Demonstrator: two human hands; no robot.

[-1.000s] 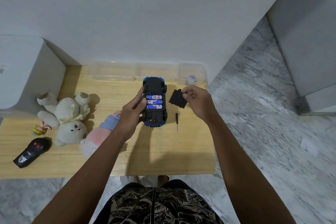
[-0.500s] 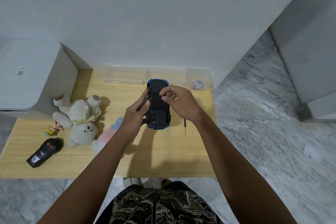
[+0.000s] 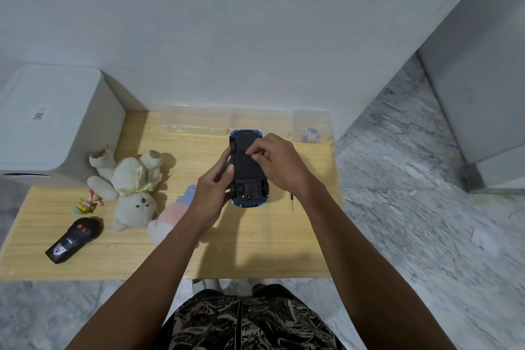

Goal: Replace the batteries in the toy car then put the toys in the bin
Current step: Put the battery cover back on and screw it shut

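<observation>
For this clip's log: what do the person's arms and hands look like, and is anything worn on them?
Both forearms are bare along all that shows, with no sleeve in view. The left hand and right hand wear no gloves, and no watch, bracelet or ring is visible. Nails look short and unpainted. The only clothing visible is dark shorts with a pale swirling print.

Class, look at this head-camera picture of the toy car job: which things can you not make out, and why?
- Battery cover seam on the toy car: the right hand covers it.
- Contents of the small clear box: too small and blurred.
- Pink plush: partly behind the left hand and forearm.
- Screwdriver: thin, tip unreadable.
</observation>
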